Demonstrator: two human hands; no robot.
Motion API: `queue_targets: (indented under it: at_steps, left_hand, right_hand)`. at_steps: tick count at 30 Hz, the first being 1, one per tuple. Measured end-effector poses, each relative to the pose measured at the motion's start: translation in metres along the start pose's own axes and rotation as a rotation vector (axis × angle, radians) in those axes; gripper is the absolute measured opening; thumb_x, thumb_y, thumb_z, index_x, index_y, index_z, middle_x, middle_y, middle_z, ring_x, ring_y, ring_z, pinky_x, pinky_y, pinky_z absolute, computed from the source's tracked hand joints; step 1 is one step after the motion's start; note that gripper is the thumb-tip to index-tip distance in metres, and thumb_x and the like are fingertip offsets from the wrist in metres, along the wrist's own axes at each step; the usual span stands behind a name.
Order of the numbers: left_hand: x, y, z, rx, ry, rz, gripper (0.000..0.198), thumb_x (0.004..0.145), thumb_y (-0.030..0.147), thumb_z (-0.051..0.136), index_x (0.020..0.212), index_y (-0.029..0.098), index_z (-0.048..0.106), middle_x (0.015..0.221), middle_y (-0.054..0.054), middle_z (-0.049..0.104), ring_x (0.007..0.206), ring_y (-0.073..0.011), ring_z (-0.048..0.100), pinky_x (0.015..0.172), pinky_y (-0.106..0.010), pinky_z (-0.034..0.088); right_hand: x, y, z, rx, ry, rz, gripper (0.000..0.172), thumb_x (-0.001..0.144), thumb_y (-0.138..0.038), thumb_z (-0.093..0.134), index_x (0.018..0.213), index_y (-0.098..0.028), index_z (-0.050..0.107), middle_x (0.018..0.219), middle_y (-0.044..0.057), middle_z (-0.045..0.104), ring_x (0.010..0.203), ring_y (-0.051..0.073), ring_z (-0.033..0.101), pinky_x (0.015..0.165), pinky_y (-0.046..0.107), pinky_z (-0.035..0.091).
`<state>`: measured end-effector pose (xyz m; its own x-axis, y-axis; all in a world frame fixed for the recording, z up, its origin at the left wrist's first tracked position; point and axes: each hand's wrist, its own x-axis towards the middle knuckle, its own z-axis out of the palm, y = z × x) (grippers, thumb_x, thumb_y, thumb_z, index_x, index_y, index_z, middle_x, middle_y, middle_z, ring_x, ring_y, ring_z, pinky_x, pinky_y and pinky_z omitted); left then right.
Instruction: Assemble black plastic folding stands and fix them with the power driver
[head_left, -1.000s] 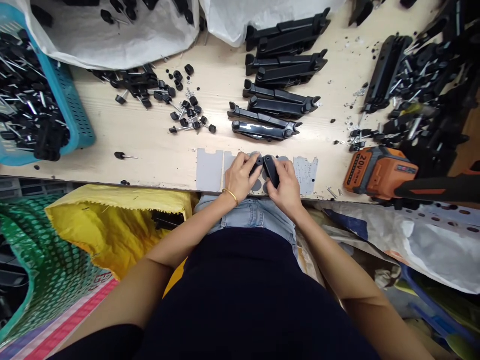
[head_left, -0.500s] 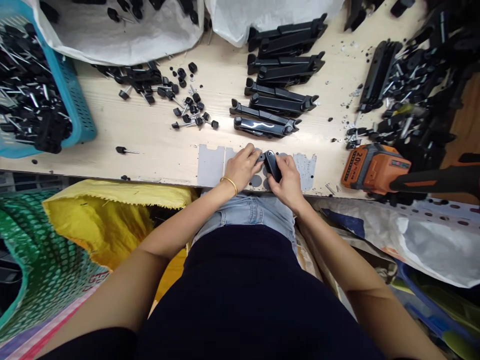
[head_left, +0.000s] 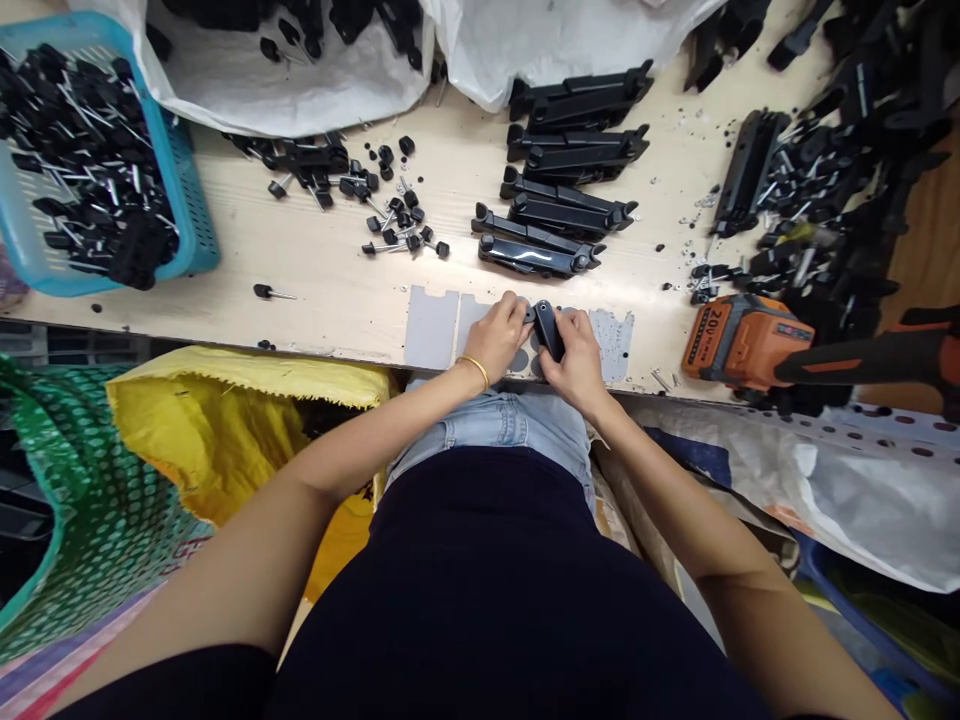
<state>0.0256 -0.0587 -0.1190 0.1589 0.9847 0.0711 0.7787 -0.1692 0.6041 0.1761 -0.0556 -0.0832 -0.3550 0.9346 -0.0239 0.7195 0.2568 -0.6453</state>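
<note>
My right hand (head_left: 577, 362) is closed around a black elongated plastic part (head_left: 549, 328) that has a rounded end and a small hole near its tip. My left hand (head_left: 496, 338), with a gold bangle at the wrist, pinches a small dark round-ended piece (head_left: 529, 314) right beside that part. Fingers hide most of the small piece, and I cannot tell whether the two join. Both hands are low over grey flat sheets (head_left: 431, 328) at the bench's near edge. Just beyond them lie several black folding bracket-like parts (head_left: 535, 258) in a slanting row.
An orange and black cordless tool (head_left: 750, 340) lies at the right, near a heap of black parts (head_left: 814, 180). Black-headed screws (head_left: 405, 225) are scattered left of centre. A blue basket (head_left: 196, 215) holds more. A yellow sack (head_left: 225, 400) hangs open below the bench edge.
The head view has shifted slightly, so the basket and loose screws appear further right. Both hands keep their grips, with only slight finger movement.
</note>
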Motion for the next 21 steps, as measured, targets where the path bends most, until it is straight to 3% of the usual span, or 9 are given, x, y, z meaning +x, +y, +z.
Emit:
queue_targets:
  at_steps: [4, 9, 11, 16, 21]
  left_hand:
    - [-0.002, 0.004, 0.004, 0.017, 0.044, -0.042, 0.028, 0.096, 0.03, 0.037, 0.116, 0.015, 0.051, 0.106, -0.014, 0.057, 0.093, -0.0218, 0.061, 0.067, -0.029, 0.05]
    - [0.01, -0.007, -0.008, 0.008, -0.092, 0.108, 0.022, 0.093, 0.029, 0.045, 0.107, 0.017, 0.056, 0.106, -0.011, 0.057, 0.087, -0.0187, 0.061, 0.068, -0.028, 0.05]
    - [0.012, -0.006, -0.01, 0.017, -0.105, 0.107, 0.022, 0.092, 0.028, 0.046, 0.107, 0.017, 0.057, 0.106, -0.011, 0.057, 0.085, -0.0184, 0.06, 0.068, -0.028, 0.049]
    - [-0.002, 0.01, -0.006, 0.045, 0.062, -0.053, 0.028, 0.091, 0.025, 0.049, 0.115, 0.013, 0.056, 0.101, -0.01, 0.057, 0.089, -0.0203, 0.056, 0.072, -0.03, 0.048]
    - [-0.019, 0.009, 0.003, -0.039, 0.189, -0.025, 0.033, 0.093, 0.027, 0.046, 0.123, 0.016, 0.053, 0.091, -0.007, 0.057, 0.09, -0.0201, 0.052, 0.083, -0.035, 0.046]
  right_hand:
    - [0.0, 0.0, 0.0, 0.01, -0.002, -0.001, 0.055, 0.071, -0.015, 0.049, 0.126, -0.018, 0.049, 0.099, 0.01, 0.049, 0.094, 0.026, 0.052, 0.086, 0.045, 0.048]
    - [0.0, 0.001, 0.001, -0.02, -0.003, 0.01, 0.053, 0.071, -0.015, 0.049, 0.124, -0.017, 0.051, 0.097, 0.009, 0.048, 0.095, 0.026, 0.052, 0.088, 0.044, 0.047]
    - [0.0, -0.001, 0.002, -0.029, 0.012, 0.029, 0.052, 0.071, -0.015, 0.049, 0.123, -0.017, 0.051, 0.097, 0.009, 0.048, 0.094, 0.025, 0.052, 0.088, 0.044, 0.047]
    - [-0.003, -0.006, 0.003, -0.027, 0.017, 0.092, 0.053, 0.073, -0.014, 0.047, 0.125, -0.018, 0.05, 0.102, 0.01, 0.049, 0.094, 0.025, 0.053, 0.083, 0.041, 0.05]
    - [-0.003, -0.008, 0.0, -0.031, -0.01, 0.11, 0.055, 0.074, -0.015, 0.046, 0.128, -0.018, 0.047, 0.104, 0.01, 0.049, 0.097, 0.025, 0.052, 0.082, 0.039, 0.051]
